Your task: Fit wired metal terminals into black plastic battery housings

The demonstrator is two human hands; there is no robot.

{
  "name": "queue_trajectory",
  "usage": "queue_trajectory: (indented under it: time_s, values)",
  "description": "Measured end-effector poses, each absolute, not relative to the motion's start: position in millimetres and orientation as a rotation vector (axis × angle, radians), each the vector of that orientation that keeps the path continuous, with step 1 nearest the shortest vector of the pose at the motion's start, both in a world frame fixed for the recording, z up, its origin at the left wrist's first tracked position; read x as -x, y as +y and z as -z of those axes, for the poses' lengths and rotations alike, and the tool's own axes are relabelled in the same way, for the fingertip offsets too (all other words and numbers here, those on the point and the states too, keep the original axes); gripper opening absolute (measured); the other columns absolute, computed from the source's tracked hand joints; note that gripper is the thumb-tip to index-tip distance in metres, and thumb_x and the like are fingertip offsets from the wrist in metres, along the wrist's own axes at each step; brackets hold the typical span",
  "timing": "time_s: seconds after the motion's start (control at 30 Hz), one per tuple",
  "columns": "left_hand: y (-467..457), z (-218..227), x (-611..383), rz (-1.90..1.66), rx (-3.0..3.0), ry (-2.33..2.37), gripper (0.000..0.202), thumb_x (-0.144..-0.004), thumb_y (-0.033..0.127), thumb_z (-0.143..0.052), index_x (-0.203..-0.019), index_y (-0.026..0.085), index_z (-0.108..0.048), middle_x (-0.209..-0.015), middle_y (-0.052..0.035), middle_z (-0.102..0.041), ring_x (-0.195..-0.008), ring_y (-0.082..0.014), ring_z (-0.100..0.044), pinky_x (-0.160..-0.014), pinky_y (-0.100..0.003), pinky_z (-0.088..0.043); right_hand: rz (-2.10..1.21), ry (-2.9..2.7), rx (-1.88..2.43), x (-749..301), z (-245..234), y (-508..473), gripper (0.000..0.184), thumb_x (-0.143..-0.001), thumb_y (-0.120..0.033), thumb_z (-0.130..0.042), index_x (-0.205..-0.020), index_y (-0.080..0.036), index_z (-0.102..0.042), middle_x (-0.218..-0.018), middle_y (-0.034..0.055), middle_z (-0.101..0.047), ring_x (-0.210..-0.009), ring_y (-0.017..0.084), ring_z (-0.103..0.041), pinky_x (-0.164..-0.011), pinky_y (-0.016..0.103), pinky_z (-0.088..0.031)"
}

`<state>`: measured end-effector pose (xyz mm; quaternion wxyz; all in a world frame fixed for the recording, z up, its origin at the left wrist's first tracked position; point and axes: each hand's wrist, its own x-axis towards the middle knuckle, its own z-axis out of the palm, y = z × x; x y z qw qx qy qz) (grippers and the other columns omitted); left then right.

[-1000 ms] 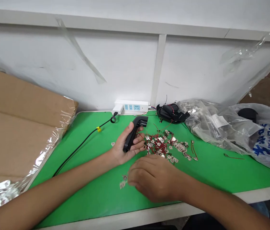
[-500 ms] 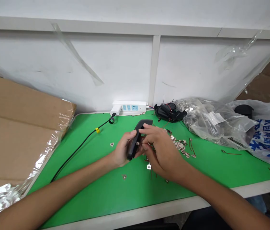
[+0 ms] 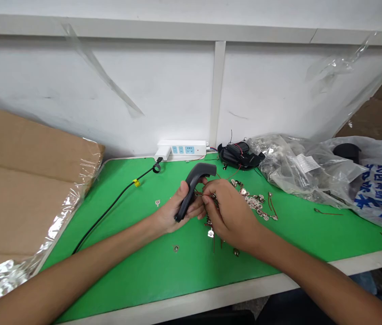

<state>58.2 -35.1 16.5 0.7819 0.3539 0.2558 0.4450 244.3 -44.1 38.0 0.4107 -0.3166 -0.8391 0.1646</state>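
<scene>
A curved black plastic handle shell [image 3: 193, 183] is gripped by my left hand [image 3: 174, 210], the thumb on its near side and the fingers behind it. Close against its inner side, my right hand [image 3: 230, 210] pinches a thin wire [image 3: 198, 194] between thumb and forefinger. Where the wire's far end sits inside the shell is hidden. Behind and below my right hand lies a scattered pile of small metal contact plates [image 3: 255, 203], several with red wires. One loose plate [image 3: 210, 233] rests just below my fingers, on the green mat [image 3: 137, 280].
A white power strip [image 3: 191, 150] with a plugged-in black cable [image 3: 116, 203] stands by the wall. Black plastic parts [image 3: 240, 155] lie beside it. Clear plastic bags [image 3: 289, 167] fill the back right, and a cardboard box [image 3: 31, 189] takes up the left.
The black shell has turned in my left hand, its curved outer face now showing more. My right fingers have drawn slightly away from it, holding the wire. The view has shifted a little.
</scene>
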Motion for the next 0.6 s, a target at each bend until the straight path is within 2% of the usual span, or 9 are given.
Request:
queue_trajectory:
  time_s: [0.2, 0.37, 0.6]
  values:
    - [-34, -23, -59, -0.92, -0.728, 0.56, 0.064, -0.091, 0.079, -0.061, -0.098, 0.017, -0.076, -0.046, 0.0061, -0.042, -0.041, -0.0109, -0.041, -0.054, -0.028, -0.048, -0.416, -2.099, 0.842, -246, -38, -41, 0.01, -0.108, -0.019, -0.049, -0.102, -0.022, -0.057, -0.106, 0.0105, -0.068, -0.103, 0.027, -0.063, -0.089, 0.043, -0.052]
    - [-34, -28, -60, -0.899, -0.761, 0.553, 0.058, -0.087, 0.075, -0.07, -0.082, 0.017, -0.073, -0.048, 0.0051, -0.042, -0.041, -0.0097, -0.039, -0.052, -0.026, -0.046, -0.407, -2.099, 0.874, -246, -36, -42, 0.01, -0.108, -0.022, -0.05, -0.101, -0.021, -0.058, -0.105, 0.0094, -0.069, -0.098, 0.025, -0.063, -0.084, 0.041, -0.05]
    - [-35, -25, -59, -0.91, -0.793, 0.547, 0.057, -0.09, 0.072, -0.066, -0.108, 0.018, -0.077, -0.05, 0.0051, -0.047, -0.041, -0.0096, -0.038, -0.051, -0.025, -0.046, -0.368, -2.088, 0.883, -246, -36, -43, 0.011, -0.109, -0.023, -0.048, -0.104, -0.021, -0.057, -0.103, 0.0095, -0.069, -0.094, 0.025, -0.063, -0.081, 0.04, -0.049]
